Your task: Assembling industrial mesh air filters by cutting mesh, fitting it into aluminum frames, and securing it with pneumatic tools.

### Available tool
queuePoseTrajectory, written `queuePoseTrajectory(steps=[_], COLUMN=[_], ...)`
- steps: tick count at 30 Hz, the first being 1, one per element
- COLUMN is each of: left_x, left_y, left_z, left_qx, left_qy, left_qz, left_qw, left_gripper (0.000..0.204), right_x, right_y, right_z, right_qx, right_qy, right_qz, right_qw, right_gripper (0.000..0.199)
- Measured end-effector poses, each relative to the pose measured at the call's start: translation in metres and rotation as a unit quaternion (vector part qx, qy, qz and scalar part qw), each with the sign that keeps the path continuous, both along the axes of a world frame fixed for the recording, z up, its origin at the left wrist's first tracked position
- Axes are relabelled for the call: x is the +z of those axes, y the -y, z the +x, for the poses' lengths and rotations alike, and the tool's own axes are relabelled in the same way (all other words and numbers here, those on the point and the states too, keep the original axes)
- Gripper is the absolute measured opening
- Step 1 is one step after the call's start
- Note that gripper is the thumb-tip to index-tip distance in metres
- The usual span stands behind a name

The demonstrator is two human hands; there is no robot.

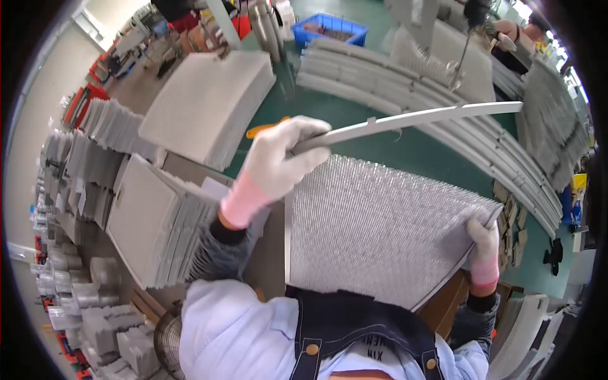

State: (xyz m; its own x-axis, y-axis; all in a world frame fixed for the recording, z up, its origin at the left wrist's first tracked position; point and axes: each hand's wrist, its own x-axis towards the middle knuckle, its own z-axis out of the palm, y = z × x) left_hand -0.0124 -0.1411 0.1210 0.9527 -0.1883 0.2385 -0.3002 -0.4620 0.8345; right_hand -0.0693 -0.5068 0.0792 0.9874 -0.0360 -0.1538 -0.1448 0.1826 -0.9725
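Note:
My left hand (277, 158), in a white glove with a pink cuff, is closed around one end of a long grey metal strip (421, 118). The strip reaches out to the right, raised above the green table, with small notches or tabs along it. Below it a ribbed silver mesh panel (380, 228) lies tilted in front of my body. At the panel's right edge my right hand (484, 246), gloved the same way, grips the rim; part of its fingers is hidden. An orange-handled tool (266, 128) shows partly behind my left hand.
Several more metal strips (437, 104) lie stacked across the green table (456, 155). A pile of pale panels (206, 104) stands at the left, with another panel stack (149, 218) nearer. Farther back are a blue crate (329, 30) and, at upper right, another person (516, 38).

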Motion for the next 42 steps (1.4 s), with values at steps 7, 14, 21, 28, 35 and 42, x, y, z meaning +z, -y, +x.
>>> queuePoseTrajectory(steps=[7, 14, 21, 28, 35, 42], left_x=[-0.005, -0.010, -0.054, -0.051, -0.051, -0.002], left_y=[0.009, 0.024, 0.015, 0.015, 0.001, -0.022], left_z=[0.024, -0.022, -0.063, -0.048, -0.021, -0.003], left_qx=[-0.060, 0.041, 0.116, 0.068, 0.083, 0.026], left_qy=[-0.111, -0.072, -0.026, -0.075, -0.055, 0.000], left_qz=[-0.062, -0.422, -0.514, -0.521, -0.337, 0.028], left_qw=[0.990, 0.903, 0.850, 0.847, 0.936, 0.999], left_gripper=[0.018, 0.023, 0.016, 0.019, 0.011, 0.074], right_x=[-0.019, -0.019, -0.030, -0.032, -0.019, -0.009], right_y=[0.023, 0.033, 0.044, 0.043, 0.020, 0.002], right_z=[0.005, -0.008, -0.006, -0.004, -0.004, 0.006], right_qx=[-0.006, -0.022, -0.021, -0.033, -0.041, -0.005], right_qy=[-0.016, -0.027, -0.020, -0.009, -0.018, -0.013], right_qz=[-0.024, -0.012, -0.021, -0.005, 0.021, 0.042], right_qw=[1.000, 0.999, 0.999, 0.999, 0.999, 0.999], right_gripper=[0.037, 0.038, 0.035, 0.034, 0.040, 0.042])
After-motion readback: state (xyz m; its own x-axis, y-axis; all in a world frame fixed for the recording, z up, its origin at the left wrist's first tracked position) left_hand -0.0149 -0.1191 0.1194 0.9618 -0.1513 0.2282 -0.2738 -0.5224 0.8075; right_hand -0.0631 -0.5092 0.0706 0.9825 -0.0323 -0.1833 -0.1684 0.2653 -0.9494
